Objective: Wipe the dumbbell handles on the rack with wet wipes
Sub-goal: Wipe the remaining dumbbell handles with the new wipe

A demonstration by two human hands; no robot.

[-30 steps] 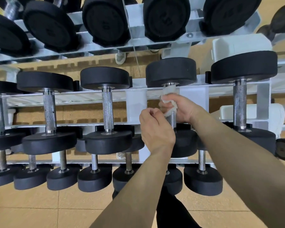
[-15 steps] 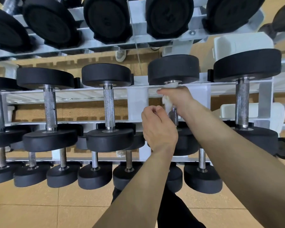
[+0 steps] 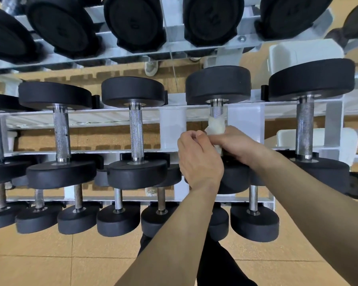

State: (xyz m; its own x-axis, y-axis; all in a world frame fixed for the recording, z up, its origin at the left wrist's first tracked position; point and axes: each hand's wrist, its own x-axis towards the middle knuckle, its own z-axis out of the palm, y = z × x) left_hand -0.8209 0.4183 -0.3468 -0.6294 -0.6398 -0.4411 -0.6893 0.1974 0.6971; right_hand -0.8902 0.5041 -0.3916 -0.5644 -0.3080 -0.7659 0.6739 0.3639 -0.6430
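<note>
Where knurled handle [image 3: 217,111] shows, right hand [image 3: 234,144] around wet wipe [image 3: 216,127].

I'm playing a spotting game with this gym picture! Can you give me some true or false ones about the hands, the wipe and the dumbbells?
1. The right hand holds a white wet wipe around a dumbbell handle. True.
2. The left hand holds a spray bottle. False: it is a loose fist beside the wipe.
3. The dumbbell being wiped sits on the middle shelf. True.
4. The dumbbell heads are red. False: they are black.
</note>
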